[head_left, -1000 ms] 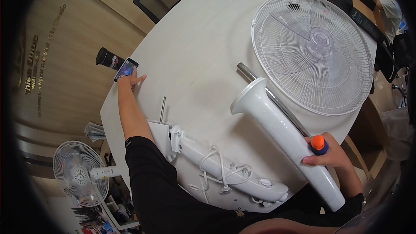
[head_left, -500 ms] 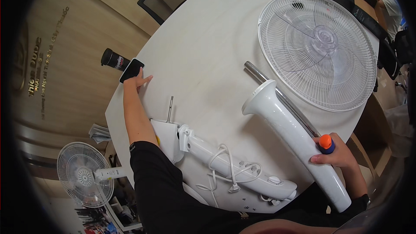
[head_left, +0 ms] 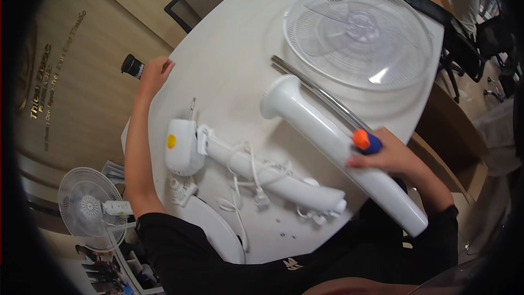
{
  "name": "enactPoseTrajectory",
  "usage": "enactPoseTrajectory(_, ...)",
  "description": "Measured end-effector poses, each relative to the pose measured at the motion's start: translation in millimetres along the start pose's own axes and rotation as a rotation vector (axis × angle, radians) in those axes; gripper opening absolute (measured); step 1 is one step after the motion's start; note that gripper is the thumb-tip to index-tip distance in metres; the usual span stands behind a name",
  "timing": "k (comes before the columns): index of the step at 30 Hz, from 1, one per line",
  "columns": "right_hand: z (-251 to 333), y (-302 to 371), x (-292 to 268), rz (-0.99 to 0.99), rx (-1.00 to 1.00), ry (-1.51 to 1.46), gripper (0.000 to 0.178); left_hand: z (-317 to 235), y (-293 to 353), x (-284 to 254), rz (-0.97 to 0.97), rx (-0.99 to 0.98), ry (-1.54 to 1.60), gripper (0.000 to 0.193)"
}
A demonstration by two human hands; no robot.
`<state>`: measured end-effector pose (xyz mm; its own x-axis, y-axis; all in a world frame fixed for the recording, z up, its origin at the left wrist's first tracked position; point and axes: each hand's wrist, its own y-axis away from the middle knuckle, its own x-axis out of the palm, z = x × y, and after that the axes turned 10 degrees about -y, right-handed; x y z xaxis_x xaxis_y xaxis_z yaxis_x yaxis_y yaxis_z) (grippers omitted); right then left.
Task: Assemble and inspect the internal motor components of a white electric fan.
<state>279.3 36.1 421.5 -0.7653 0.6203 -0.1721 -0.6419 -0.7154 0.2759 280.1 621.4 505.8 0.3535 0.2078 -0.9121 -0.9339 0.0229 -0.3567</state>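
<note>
The person's right hand (head_left: 390, 155) is gripping a white tube (head_left: 327, 136), thumb on top, and is also holding an orange-and-blue handle (head_left: 367, 141) against its side. The tube is slanting over the table (head_left: 234, 65), its flared end pointing up and to the left. A metal pole (head_left: 322, 93) is running alongside (whether the fingers are holding that too, one cannot tell).

The left hand (head_left: 156, 75) is reaching out by the table's edge, just beside a black cup (head_left: 131, 66); its fingers are curling in, and whether they are holding anything cannot be told.

Between the forearms, a white motor (head_left: 182, 147) and a stem (head_left: 224, 154) are lying joined, a cord (head_left: 254, 169) looping over the stem. A fan cage (head_left: 338, 60) is lying beyond the pole, and a few screws (head_left: 284, 234) are resting near the person's body.
</note>
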Motion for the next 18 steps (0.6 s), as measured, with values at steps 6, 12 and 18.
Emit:
enactPoseTrajectory(6, 7, -22, 10, -0.083, -0.090, 0.193, 0.062, -199, 53, -94, -0.156, 0.315, 0.091, 0.014)
enactPoseTrajectory(12, 4, -79, 27, -0.245, -0.284, 0.449, 0.070, -276, 173, -121, -0.100, 0.293, 0.105, 0.012)
enactPoseTrajectory(18, 26, -122, 39, -0.174, -0.249, 0.569, 0.073, -322, 307, -116, -0.075, 0.155, 0.258, 0.013)
